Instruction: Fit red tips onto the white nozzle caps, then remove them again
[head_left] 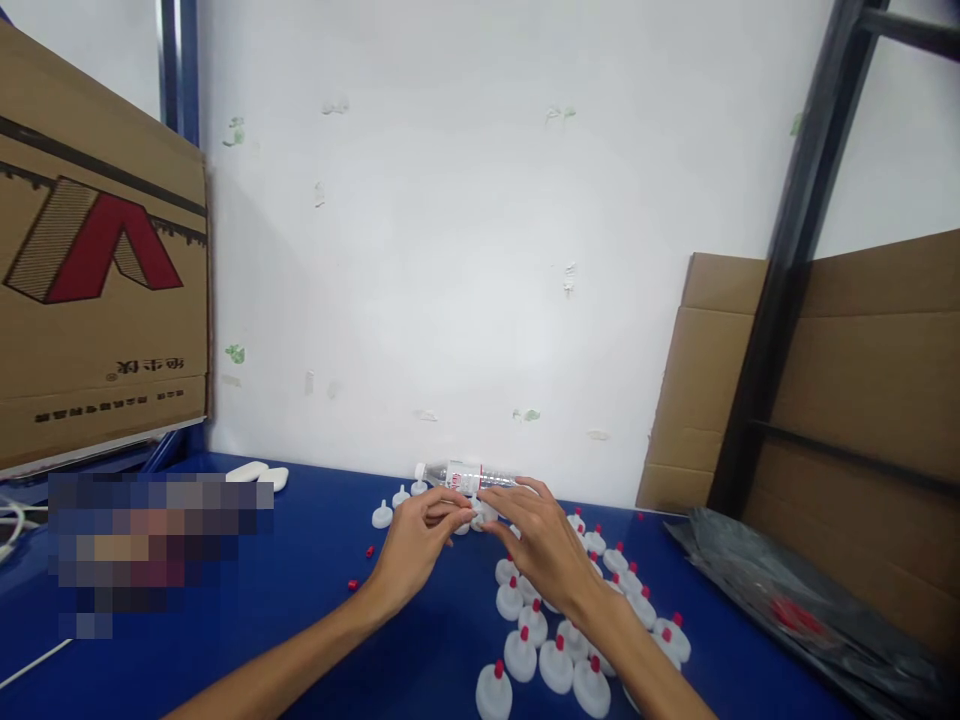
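Observation:
My left hand (426,528) is closed in a pinch near the middle of the table, with a trace of red, apparently a small red cap, at its fingertips. Facing it, my right hand (538,535) has thumb and fingers closed on a white nozzle lid (478,510), mostly hidden by the fingers. White nozzle lids without red caps (382,515) stand beyond and left of my left hand. Around and below my right forearm are several white lids with red caps (556,667) on their nozzles. Loose red caps (353,585) lie left of my left wrist.
A clear plastic bottle (457,477) lies on its side by the wall, behind my hands. Printed cardboard (105,370) stands at left, above a blurred-out patch and white objects (259,474). A grey plastic bag (795,600) lies on the blue table (300,620) at right.

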